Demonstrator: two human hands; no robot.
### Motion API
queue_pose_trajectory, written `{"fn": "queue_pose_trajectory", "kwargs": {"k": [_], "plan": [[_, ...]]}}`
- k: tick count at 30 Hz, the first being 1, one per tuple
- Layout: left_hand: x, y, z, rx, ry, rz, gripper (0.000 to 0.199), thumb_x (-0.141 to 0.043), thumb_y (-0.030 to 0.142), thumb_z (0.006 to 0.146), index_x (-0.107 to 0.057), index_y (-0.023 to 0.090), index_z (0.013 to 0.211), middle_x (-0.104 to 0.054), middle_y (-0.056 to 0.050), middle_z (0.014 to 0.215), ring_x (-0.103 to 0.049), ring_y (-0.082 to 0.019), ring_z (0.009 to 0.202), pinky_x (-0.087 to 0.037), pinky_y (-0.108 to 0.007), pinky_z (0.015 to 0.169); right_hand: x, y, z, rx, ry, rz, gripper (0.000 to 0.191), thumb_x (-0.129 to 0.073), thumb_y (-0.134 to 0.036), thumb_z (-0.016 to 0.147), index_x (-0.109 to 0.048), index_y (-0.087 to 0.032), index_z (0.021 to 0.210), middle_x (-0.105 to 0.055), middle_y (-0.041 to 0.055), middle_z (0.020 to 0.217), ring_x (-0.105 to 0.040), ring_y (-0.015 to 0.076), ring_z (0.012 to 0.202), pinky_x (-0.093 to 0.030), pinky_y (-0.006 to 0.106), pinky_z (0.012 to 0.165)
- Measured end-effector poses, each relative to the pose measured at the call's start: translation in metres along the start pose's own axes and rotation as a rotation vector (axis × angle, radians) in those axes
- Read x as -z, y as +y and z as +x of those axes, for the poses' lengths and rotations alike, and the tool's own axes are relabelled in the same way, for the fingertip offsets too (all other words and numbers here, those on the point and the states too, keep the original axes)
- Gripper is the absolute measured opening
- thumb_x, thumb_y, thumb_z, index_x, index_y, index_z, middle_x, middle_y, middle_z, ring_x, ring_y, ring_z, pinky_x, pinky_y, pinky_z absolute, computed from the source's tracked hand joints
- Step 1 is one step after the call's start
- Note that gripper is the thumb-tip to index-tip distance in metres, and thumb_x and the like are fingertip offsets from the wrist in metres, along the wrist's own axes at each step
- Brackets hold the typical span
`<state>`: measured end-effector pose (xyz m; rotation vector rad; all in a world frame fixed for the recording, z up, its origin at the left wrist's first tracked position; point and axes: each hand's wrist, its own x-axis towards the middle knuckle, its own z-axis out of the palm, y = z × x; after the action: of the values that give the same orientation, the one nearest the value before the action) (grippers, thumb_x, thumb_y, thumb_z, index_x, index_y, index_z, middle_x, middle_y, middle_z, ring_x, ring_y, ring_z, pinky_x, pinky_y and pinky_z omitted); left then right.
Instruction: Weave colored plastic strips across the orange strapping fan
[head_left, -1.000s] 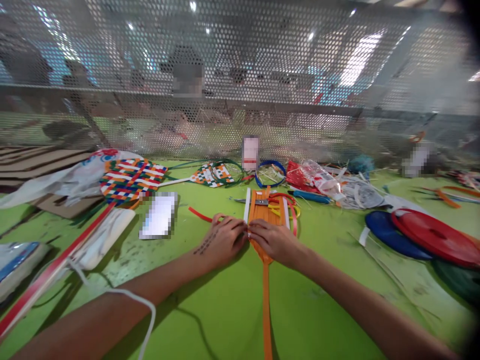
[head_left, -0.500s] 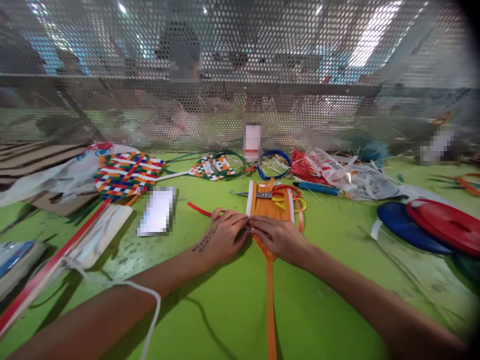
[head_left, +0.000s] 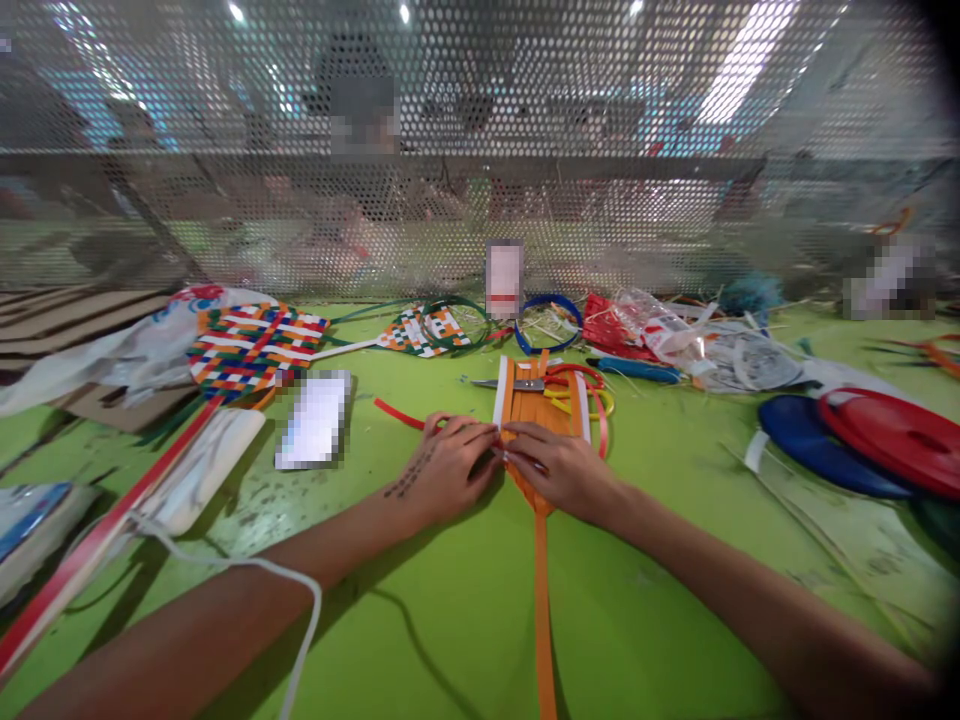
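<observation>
A fan-shaped piece of orange plastic strips (head_left: 555,408), edged in white, lies flat in front of me, and a long orange tail (head_left: 543,600) runs from it toward me. My left hand (head_left: 459,465) pinches a red strip (head_left: 397,413) at the piece's left edge, its loose end sticking out to the left. Against that edge my right hand (head_left: 562,468) lies over the orange strips, its fingertips closed and meeting the left ones. Fingers hide most of the red strip between them. Scissors (head_left: 529,385) with red and yellow handles rest on the orange strips.
Left are a phone (head_left: 313,420), a multicoloured woven fan (head_left: 259,348) and a white cable (head_left: 285,572). A smaller woven piece (head_left: 426,332), a blue strip coil (head_left: 553,300) and a blue cutter (head_left: 637,370) lie behind. Red (head_left: 892,430) and blue (head_left: 817,445) rolls are right. Perforated mesh (head_left: 450,220) stands behind.
Both hands stay at the left edge of the orange piece, with only slight finger movement. The whole view has shifted a little; nothing else has visibly moved.
</observation>
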<state>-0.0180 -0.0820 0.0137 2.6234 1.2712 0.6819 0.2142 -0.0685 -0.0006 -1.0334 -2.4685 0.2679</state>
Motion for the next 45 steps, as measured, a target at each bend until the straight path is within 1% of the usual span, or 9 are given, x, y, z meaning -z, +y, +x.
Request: {"fn": "queue_pose_trajectory", "kwargs": {"k": [7, 11, 16, 22, 26, 33, 37, 40, 45], "plan": [[-0.0009, -0.0010, 0.0006, -0.008, -0.005, -0.005, 0.035, -0.050, 0.039, 0.105, -0.067, 0.024, 0.132, -0.069, -0.006, 0.137, -0.059, -0.027, 0.127, -0.033, -0.049, 0.108, 0.0006, -0.0020, 0.0006, -0.033, -0.005, -0.006, 0.032, -0.050, -0.030, 0.106, -0.068, -0.025, 0.132, -0.069, 0.0105, 0.136, -0.074, 0.0254, 0.109, -0.062, 0.044, 0.095], [-0.0004, -0.0006, 0.0009, -0.006, -0.010, -0.013, 0.036, -0.052, 0.038, 0.104, -0.067, 0.023, 0.133, -0.070, -0.006, 0.137, -0.059, -0.026, 0.128, -0.033, -0.049, 0.110, 0.0006, -0.0023, 0.0000, -0.054, -0.027, -0.060, 0.034, -0.049, -0.034, 0.106, -0.068, -0.024, 0.132, -0.063, 0.0121, 0.146, -0.073, 0.0287, 0.113, -0.063, 0.046, 0.093], [-0.0002, -0.0010, 0.0008, -0.009, -0.013, -0.021, 0.039, -0.052, 0.039, 0.103, -0.065, 0.023, 0.136, -0.069, -0.008, 0.138, -0.059, -0.028, 0.129, -0.034, -0.049, 0.110, -0.0018, 0.0003, -0.0005, -0.020, -0.018, -0.054, 0.034, -0.050, -0.031, 0.106, -0.066, -0.023, 0.134, -0.067, 0.0113, 0.141, -0.071, 0.0280, 0.117, -0.061, 0.046, 0.099], [-0.0003, -0.0015, 0.0006, -0.011, -0.017, -0.025, 0.037, -0.052, 0.039, 0.103, -0.065, 0.024, 0.135, -0.068, -0.008, 0.140, -0.058, -0.028, 0.131, -0.033, -0.049, 0.110, -0.0030, 0.0008, -0.0004, -0.013, -0.021, -0.058, 0.033, -0.048, -0.031, 0.107, -0.065, -0.023, 0.134, -0.068, 0.0116, 0.140, -0.071, 0.0283, 0.117, -0.062, 0.045, 0.097], [0.0005, -0.0011, 0.0007, -0.007, -0.021, -0.027, 0.036, -0.051, 0.039, 0.104, -0.064, 0.023, 0.134, -0.068, -0.007, 0.140, -0.058, -0.027, 0.131, -0.032, -0.049, 0.109, -0.0006, -0.0017, 0.0001, -0.034, -0.036, -0.053, 0.034, -0.047, -0.034, 0.108, -0.062, -0.023, 0.136, -0.067, 0.0119, 0.141, -0.072, 0.0287, 0.116, -0.063, 0.044, 0.092], [-0.0009, -0.0022, 0.0002, 0.011, -0.019, -0.032, 0.030, -0.049, 0.029, 0.104, -0.060, 0.023, 0.132, -0.072, -0.008, 0.131, -0.058, -0.027, 0.130, -0.031, -0.048, 0.109, 0.0008, -0.0019, -0.0003, -0.029, -0.062, -0.051, 0.035, -0.046, -0.034, 0.108, -0.059, -0.025, 0.139, -0.066, 0.0104, 0.143, -0.072, 0.0286, 0.116, -0.063, 0.042, 0.088], [-0.0031, -0.0037, -0.0004, 0.061, -0.010, -0.048, 0.026, -0.042, 0.022, 0.105, -0.054, 0.022, 0.128, -0.074, -0.008, 0.124, -0.064, -0.025, 0.120, -0.032, -0.047, 0.107, 0.0016, -0.0030, 0.0006, -0.035, -0.084, -0.087, 0.038, -0.045, -0.034, 0.108, -0.062, -0.025, 0.140, -0.065, 0.0104, 0.145, -0.073, 0.0279, 0.112, -0.064, 0.039, 0.085], [-0.0031, -0.0042, -0.0004, 0.072, -0.018, -0.055, 0.027, -0.040, 0.017, 0.104, -0.050, 0.021, 0.128, -0.072, -0.009, 0.126, -0.064, -0.023, 0.121, -0.032, -0.045, 0.107, 0.0035, -0.0049, 0.0016, -0.026, -0.093, -0.111, 0.038, -0.044, -0.033, 0.109, -0.063, -0.028, 0.142, -0.063, 0.0095, 0.146, -0.073, 0.0255, 0.111, -0.064, 0.034, 0.080], [-0.0013, -0.0038, 0.0001, 0.106, -0.040, -0.073, 0.029, -0.041, 0.015, 0.101, -0.047, 0.022, 0.128, -0.070, -0.008, 0.132, -0.061, -0.024, 0.125, -0.030, -0.045, 0.108, 0.0046, -0.0047, 0.0007, 0.006, -0.126, -0.179, 0.041, -0.041, -0.032, 0.110, -0.060, -0.028, 0.146, -0.061, 0.0104, 0.149, -0.073, 0.0245, 0.111, -0.063, 0.033, 0.077]]}}
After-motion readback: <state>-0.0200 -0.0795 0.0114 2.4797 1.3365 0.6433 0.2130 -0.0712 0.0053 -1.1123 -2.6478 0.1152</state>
